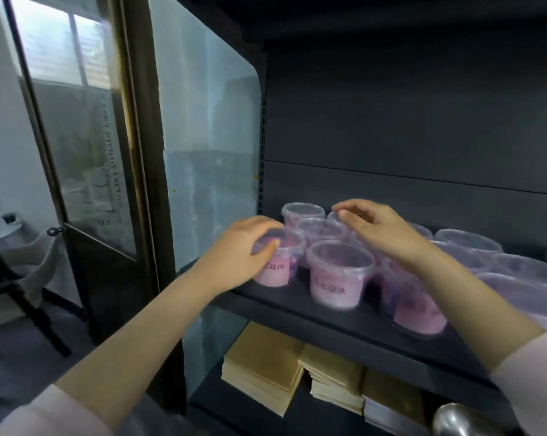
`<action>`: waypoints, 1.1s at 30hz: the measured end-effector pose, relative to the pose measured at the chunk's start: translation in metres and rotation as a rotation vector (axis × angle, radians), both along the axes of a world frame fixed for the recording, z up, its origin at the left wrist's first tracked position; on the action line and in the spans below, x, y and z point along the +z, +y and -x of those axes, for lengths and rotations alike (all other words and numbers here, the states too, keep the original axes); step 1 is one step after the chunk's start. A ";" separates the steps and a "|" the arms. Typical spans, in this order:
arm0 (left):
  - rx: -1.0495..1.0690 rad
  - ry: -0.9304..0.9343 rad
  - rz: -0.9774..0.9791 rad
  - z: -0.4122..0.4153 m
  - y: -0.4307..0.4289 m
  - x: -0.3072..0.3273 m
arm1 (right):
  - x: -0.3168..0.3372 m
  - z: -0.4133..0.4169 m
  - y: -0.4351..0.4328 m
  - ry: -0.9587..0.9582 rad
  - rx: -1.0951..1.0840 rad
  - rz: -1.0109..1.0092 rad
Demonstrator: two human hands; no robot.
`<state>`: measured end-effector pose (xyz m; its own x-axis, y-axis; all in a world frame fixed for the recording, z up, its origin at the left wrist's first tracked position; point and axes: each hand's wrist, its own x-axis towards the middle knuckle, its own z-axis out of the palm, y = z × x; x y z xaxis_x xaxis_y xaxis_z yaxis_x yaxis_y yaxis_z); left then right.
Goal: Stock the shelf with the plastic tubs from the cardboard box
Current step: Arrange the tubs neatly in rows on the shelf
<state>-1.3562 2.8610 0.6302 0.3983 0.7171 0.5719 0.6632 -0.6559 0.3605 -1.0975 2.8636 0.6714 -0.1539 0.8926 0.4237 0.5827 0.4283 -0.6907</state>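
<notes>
left hand (250, 243): at 9 o'clock of the tub cluster, fingers curled over the lid rim of the front-left tub (277, 273), gripping it from above.
right hand (379, 228): over the cluster at 12 o'clock, fingers loose and slightly bent, holding nothing; contact with the lids below, cannot tell.
front-left tub: upright on the shelf (297, 298), near the left end, pink fill, printed label.
middle tub (339, 273): at 3 o'clock of the front-left tub, just beside it, lid on.
back tub (302, 212): at 12 o'clock, against the rear panel.
right tubs (467, 242): more rows at 3 o'clock, blurred.
lower shelf: tan sheet stacks (266, 363) at 6 o'clock.
glass door (77, 136): at 9 o'clock of the shelf.
</notes>
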 end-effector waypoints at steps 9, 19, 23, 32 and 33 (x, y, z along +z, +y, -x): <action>-0.092 0.214 0.080 0.041 0.075 -0.012 | 0.018 0.047 0.116 -0.571 0.023 0.270; -0.220 0.292 0.054 0.103 0.142 -0.009 | 0.018 0.078 0.178 -0.722 -0.250 0.603; -0.273 0.268 0.033 0.118 0.159 -0.011 | 0.008 0.087 0.182 -0.598 -0.348 0.579; -0.361 0.258 0.022 0.136 0.172 -0.015 | -0.003 0.106 0.191 -0.535 -0.320 0.594; -0.372 0.243 0.027 0.137 0.173 -0.017 | -0.002 0.107 0.191 -0.527 -0.318 0.598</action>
